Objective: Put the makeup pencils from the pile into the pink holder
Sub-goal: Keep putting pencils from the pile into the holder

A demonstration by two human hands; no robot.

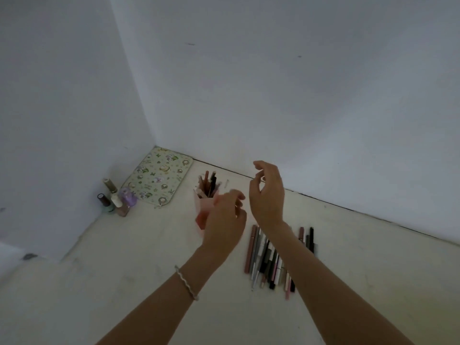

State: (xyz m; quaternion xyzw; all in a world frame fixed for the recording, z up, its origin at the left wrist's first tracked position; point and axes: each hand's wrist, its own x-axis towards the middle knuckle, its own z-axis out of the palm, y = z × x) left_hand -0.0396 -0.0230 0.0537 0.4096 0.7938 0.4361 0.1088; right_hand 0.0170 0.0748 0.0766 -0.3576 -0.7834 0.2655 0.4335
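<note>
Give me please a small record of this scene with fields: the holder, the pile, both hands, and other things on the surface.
holder: pink holder, upright, already with several pencils standing in it
pile: makeup pencils lying side by side on the white surface, to the right of the holder, partly under the right forearm
left hand: in front of the holder, blurred; grip unclear
right hand: raised above the surface, fingers loosely curled, holds nothing
other things: nail polish bottles by the left wall; patterned pouch in the corner
</note>
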